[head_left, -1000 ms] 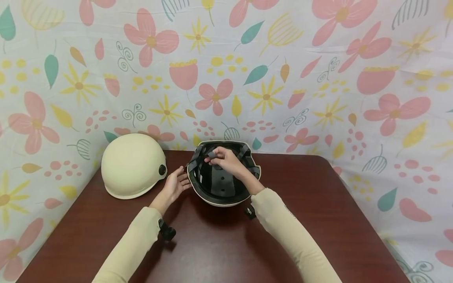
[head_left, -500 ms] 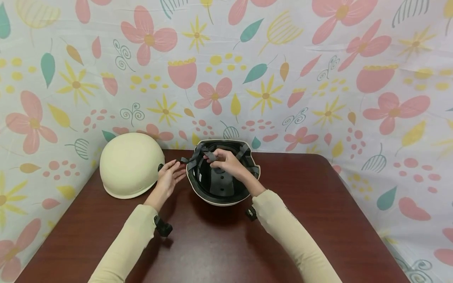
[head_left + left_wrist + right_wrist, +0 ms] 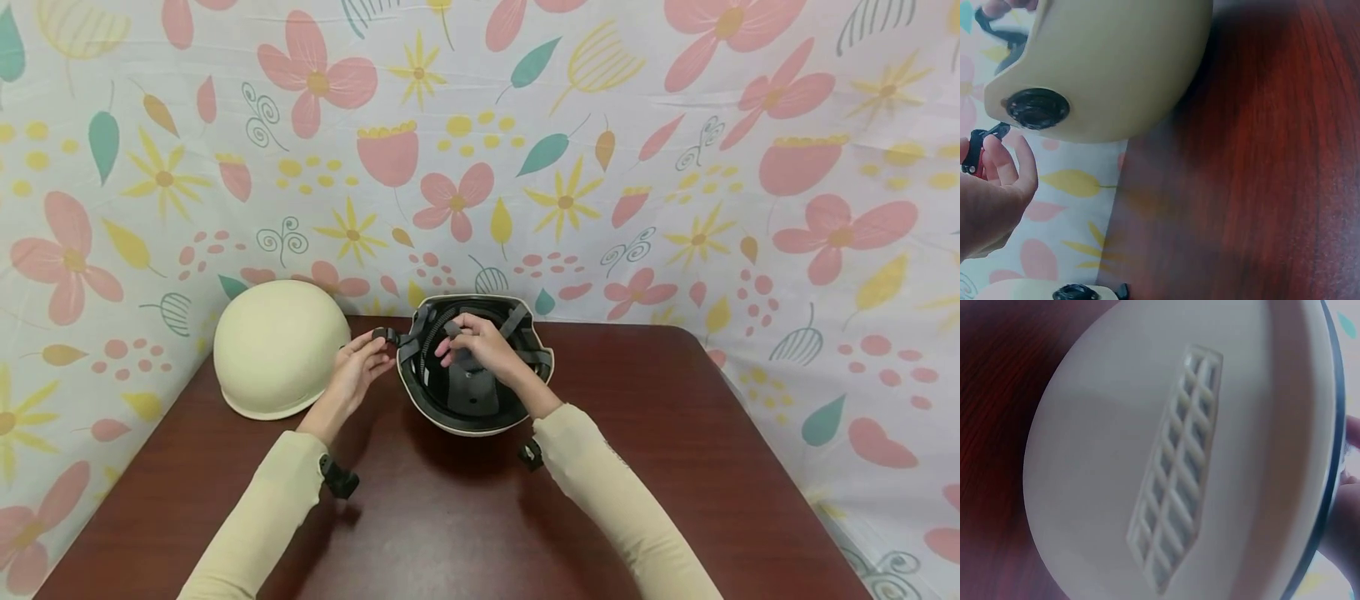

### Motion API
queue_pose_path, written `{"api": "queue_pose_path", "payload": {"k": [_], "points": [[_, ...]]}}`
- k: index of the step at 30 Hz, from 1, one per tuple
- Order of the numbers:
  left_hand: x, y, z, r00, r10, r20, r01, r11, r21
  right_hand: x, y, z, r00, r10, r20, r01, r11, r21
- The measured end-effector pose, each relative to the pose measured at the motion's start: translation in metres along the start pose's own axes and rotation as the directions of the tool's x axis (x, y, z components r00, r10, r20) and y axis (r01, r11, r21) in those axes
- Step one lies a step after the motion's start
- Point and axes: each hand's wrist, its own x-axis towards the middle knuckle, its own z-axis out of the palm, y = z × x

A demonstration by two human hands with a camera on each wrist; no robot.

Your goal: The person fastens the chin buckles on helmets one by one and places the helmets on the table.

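Observation:
A cream helmet (image 3: 468, 432) lies upside down on the table, its black padded inside and grey straps facing up. At its left edge my left hand (image 3: 349, 379) pinches a black buckle (image 3: 386, 335) between thumb and fingertips. The left wrist view shows red on this buckle (image 3: 975, 153), close to the round black knob (image 3: 1038, 108) on the shell. My right hand (image 3: 483, 343) reaches over the opening and pinches a grey strap (image 3: 452, 329). In the right wrist view the shell (image 3: 1097, 456), with a lattice-patterned panel (image 3: 1175, 469), hides most of that hand.
A second cream helmet (image 3: 277, 350) stands dome up on the table, just left of my left hand. The dark red-brown table (image 3: 465, 533) meets a flower-printed cloth (image 3: 637, 125) behind. Small black devices (image 3: 339, 477) sit at the cuffs of both sleeves.
My left hand has moved up and a little left, from open beside the rim to pinching the buckle. The right hand stays over the helmet, its fingers shifted slightly.

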Motion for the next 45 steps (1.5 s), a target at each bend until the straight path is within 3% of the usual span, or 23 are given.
{"api": "queue_pose_path", "payload": {"k": [6, 10, 17, 24, 31, 38, 45], "points": [[-0.002, 0.008, 0.007, 0.999, 0.045, 0.023, -0.045, 0.999, -0.014, 0.003, -0.003, -0.003, 1.0, 0.024, 0.001, -0.024, 0.999, -0.027], [-0.003, 0.013, 0.012, 0.997, 0.077, 0.023, -0.078, 0.996, 0.049, 0.005, -0.004, -0.002, 1.0, 0.004, -0.006, -0.004, 0.999, -0.045], [-0.003, 0.016, 0.018, 0.992, 0.124, -0.004, -0.123, 0.985, 0.123, 0.005, -0.002, 0.0, 0.992, -0.049, -0.116, 0.035, 0.992, -0.123], [-0.005, 0.021, 0.02, 0.982, 0.177, 0.064, -0.183, 0.976, 0.119, 0.003, -0.003, 0.004, 0.991, -0.021, -0.131, 0.028, 0.998, 0.054], [-0.01, 0.026, 0.024, 0.961, 0.22, 0.168, -0.252, 0.945, 0.208, 0.001, -0.004, 0.002, 0.983, -0.041, -0.179, 0.044, 0.999, 0.015], [-0.013, 0.028, 0.032, 0.948, 0.275, 0.159, -0.31, 0.909, 0.278, -0.004, -0.003, 0.0, 0.941, 0.0, -0.337, 0.013, 0.999, 0.035], [-0.012, 0.027, 0.037, 0.942, 0.285, 0.176, -0.333, 0.858, 0.392, -0.005, -0.002, -0.002, 0.929, 0.03, -0.369, 0.004, 0.996, 0.089]]}}
